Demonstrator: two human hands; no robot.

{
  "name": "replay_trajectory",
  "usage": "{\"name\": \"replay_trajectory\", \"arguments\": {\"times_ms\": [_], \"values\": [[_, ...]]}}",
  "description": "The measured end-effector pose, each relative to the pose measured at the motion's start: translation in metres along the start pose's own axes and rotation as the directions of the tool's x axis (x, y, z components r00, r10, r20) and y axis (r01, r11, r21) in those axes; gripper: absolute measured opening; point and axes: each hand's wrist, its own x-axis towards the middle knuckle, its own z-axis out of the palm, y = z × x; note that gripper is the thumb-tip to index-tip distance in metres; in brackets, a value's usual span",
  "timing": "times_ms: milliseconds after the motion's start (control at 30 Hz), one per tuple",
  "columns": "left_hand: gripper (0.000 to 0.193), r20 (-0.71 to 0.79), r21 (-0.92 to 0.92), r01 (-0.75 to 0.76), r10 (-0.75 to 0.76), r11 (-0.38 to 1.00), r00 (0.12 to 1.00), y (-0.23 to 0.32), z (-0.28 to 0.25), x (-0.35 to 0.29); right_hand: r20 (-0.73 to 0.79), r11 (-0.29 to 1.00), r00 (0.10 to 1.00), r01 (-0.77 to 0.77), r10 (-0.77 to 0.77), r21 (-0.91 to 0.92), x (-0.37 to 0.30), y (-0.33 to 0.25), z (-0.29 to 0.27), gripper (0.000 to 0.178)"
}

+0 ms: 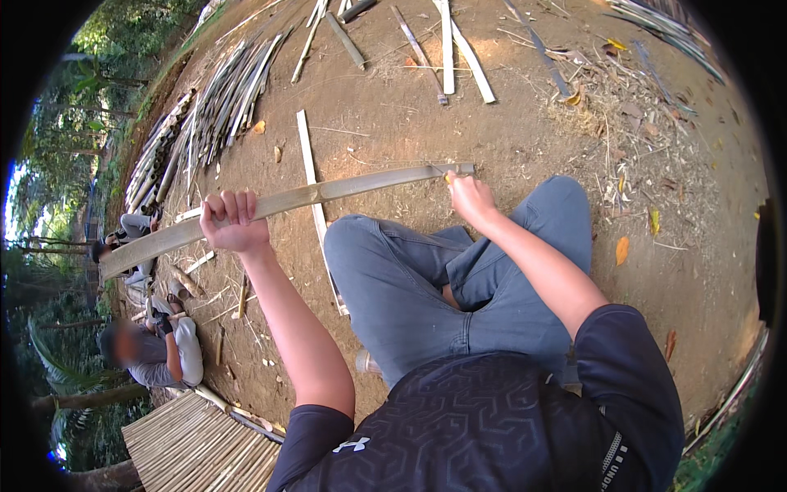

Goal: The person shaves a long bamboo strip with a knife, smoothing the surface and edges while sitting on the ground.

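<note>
A long, pale split-bamboo slat [361,183] with a node near its middle stretches across in front of me above my crossed legs. My left hand [235,221] is closed around it left of the node, fingers wrapped over the upper edge. Close to the slat's narrower right end is my right hand [471,199], closed, with a small yellow bit showing at its fingers. What that hand holds is too small and covered to name. A thin pale strip [307,152] lies on the ground, passing behind the slat.
At left, one person [156,353] sits working, with another person [139,234] beyond. Piles of bamboo strips [234,90] lie at far left. Loose slats [448,49] are on the dirt ahead, shavings [607,131] at right. A slatted bamboo panel [197,447] is at lower left.
</note>
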Motion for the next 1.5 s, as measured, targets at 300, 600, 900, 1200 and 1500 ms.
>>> {"name": "replay_trajectory", "arguments": {"times_ms": [300, 600, 900, 1200, 1500], "values": [[0.039, 0.077, -0.045, 0.045, -0.041, 0.998, 0.996, -0.011, 0.029, 0.008, 0.046, 0.920, 0.920, -0.391, 0.389, 0.040, -0.002, 0.055, 0.025, 0.025], [0.039, 0.177, -0.091, 0.089, -0.072, 0.992, 0.982, -0.017, 0.039, 0.025, -0.055, 0.918, 0.984, -0.137, 0.169, 0.372, -0.005, -0.010, -0.086, 0.025], [0.040, 0.334, -0.152, 0.144, -0.086, 0.978, 0.939, -0.021, 0.063, 0.034, 0.193, 0.969, 0.963, 0.149, -0.188, 0.199, -0.007, -0.127, -0.202, 0.032], [0.041, 0.395, -0.117, 0.160, -0.102, 0.980, 0.913, -0.031, 0.094, 0.042, 0.131, 0.983, 0.980, 0.132, -0.148, 0.124, -0.006, -0.112, -0.196, 0.030], [0.045, 0.445, -0.079, 0.190, -0.136, 0.979, 0.885, -0.037, 0.113, 0.044, 0.049, 0.991, 0.990, 0.136, -0.135, -0.006, -0.016, -0.131, -0.194, 0.032]]}}
